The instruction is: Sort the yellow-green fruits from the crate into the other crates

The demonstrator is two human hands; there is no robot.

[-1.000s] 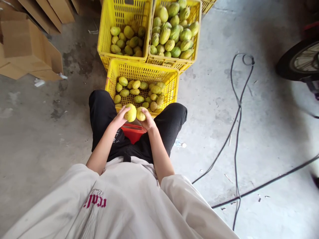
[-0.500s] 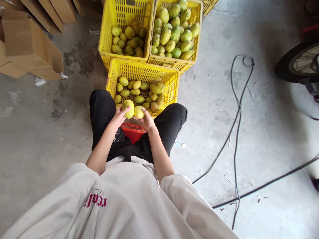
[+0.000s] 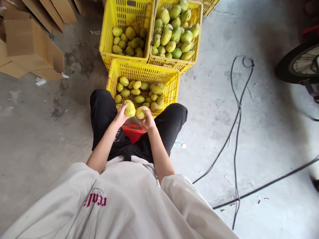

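Note:
My left hand [image 3: 121,117] is closed round a yellow-green papaya [image 3: 130,109]. A second, slightly smaller papaya [image 3: 141,113] sits in the fingers of my right hand [image 3: 149,120]. The two fruits are side by side with a narrow gap, above the near rim of a yellow plastic crate [image 3: 144,65] between my knees. Inside that crate several papayas [image 3: 139,99] lie in loose groups, more of them on the right side.
Behind stand two more yellow crates, the left one [image 3: 106,36] partly filled and the right one [image 3: 199,33] fuller. A red object [image 3: 133,133] is between my legs. Cardboard boxes [image 3: 25,39] lie at left; black cables [image 3: 238,132] and a wheel [image 3: 299,63] are at right.
The two papayas have moved slightly apart and been turned in my fingers. My right hand's fruit shifted a little right. The crates stay where they were.

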